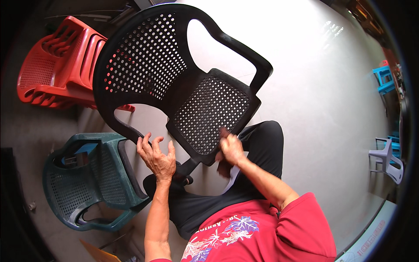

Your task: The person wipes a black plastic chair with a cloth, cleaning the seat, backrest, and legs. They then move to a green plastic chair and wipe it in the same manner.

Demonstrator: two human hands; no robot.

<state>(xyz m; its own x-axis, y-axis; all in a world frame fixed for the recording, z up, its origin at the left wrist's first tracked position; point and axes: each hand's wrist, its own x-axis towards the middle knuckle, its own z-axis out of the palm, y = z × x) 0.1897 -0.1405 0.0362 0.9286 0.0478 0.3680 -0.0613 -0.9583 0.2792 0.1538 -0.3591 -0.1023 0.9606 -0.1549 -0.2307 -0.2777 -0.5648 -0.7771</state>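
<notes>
- Black perforated plastic armchair [178, 89] — I have it before me.
- My left hand [158, 160]: fingers spread beside its armrest [120, 127].
- My right hand [232, 149]: closed on blurred brown cloth [224, 169], seat's edge [205, 159].

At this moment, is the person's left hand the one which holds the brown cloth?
No, the right hand grips the brown cloth at the black plastic armchair, while the left hand holds no cloth.

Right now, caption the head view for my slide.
Black chair, left hand near its armrest, right hand holding blurred brown cloth by its seat.
</notes>
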